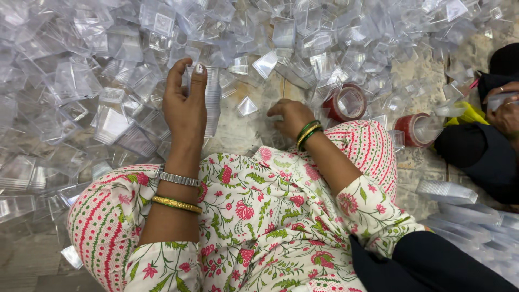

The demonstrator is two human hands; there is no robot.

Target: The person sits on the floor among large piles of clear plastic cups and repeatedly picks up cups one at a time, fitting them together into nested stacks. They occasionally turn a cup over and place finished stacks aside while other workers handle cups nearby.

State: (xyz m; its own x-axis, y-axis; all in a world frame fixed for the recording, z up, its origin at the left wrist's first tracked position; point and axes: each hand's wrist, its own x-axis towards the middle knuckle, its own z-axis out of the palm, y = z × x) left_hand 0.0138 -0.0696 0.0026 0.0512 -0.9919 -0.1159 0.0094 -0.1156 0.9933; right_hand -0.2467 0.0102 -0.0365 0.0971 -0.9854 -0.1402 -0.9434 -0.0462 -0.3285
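My left hand (185,103) grips an upright stack of clear plastic cups (212,97), fingers wrapped round its side. My right hand (291,116) reaches down to the floor, fingers curled among loose clear cups; I cannot tell whether it holds one. A small single clear cup (247,106) lies on the floor between the two hands. A large heap of loose clear square cups (108,70) covers the floor ahead and to the left. My knees in floral cloth fill the lower middle.
Two red tape rolls (346,103) (415,130) lie to the right of my right hand. Another person's hand (505,111) and dark sleeve are at the right edge. Stacked clear cups (446,192) lie on their side at lower right.
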